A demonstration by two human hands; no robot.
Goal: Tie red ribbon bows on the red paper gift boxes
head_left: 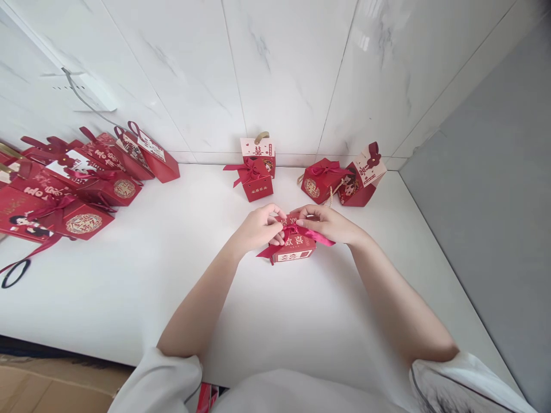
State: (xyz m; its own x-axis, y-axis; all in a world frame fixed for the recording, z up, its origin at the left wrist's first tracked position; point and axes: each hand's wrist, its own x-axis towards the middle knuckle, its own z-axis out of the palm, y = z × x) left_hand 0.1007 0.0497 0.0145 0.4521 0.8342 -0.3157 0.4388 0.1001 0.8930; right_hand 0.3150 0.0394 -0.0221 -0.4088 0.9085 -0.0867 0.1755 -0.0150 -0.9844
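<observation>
A small red gift box (294, 252) with white characters and a pale label stands on the white table in front of me. A dark pink ribbon (316, 234) is tied in a bow at its top, with loose tails to either side. My left hand (262, 228) is at the box's upper left, thumb and fingers pinching the ribbon near the knot. On the upper right, my right hand (327, 222) pinches the ribbon's other side between thumb and fingers, its remaining fingers behind the box top.
Several red gift boxes (84, 222) crowd the left of the table (172, 275), near a black ring (16, 273). Two boxes (257, 186) stand behind my left hand, two more (359, 189) behind my right. A cardboard box (47, 387) lies below the table's left edge.
</observation>
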